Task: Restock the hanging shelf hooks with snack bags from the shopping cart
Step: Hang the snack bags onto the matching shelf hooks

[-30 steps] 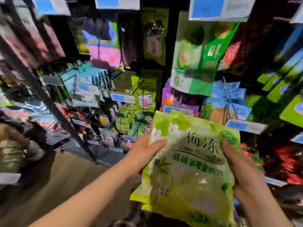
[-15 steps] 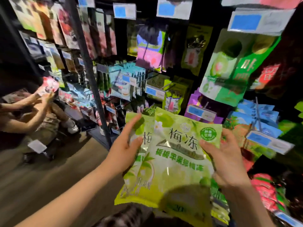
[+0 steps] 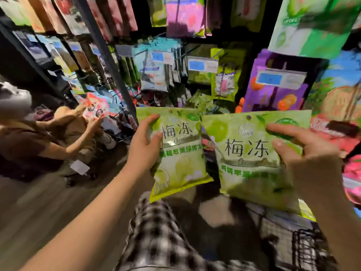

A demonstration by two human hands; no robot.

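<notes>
My left hand (image 3: 144,147) grips a glossy pale-green plastic snack bag (image 3: 181,157) by its left edge, thumb across the front and fingers curled behind. My right hand (image 3: 306,153) grips a second pale-green snack bag (image 3: 248,153) of the same print by its right edge, fingers spread over the front. Both bags are upright and face me.

Half a second ago the two bags lay overlapped as one stack between my hands. Now they are drawn apart, side by side, with only their top inner corners near each other. I judge this to be the split before hanging: each bag can go on a hook singly. A small punched hole (image 3: 248,117) shows at the top edge of the right-hand bag.

The bags hang in the air in front of the lower rows of the rack, just right of its dark metal upright post (image 3: 105,55). Behind them are a purple foil bag with orange fruit (image 3: 273,98) and blue-and-white price tags (image 3: 202,65); the hooks themselves are too blurred to pick out. No matching green row is clear to me.

Below, at the lower right edge, dark wire mesh (image 3: 300,245) is probably the shopping cart. At the far left, another person (image 3: 39,139) crouches with a pink packet (image 3: 95,110).
</notes>
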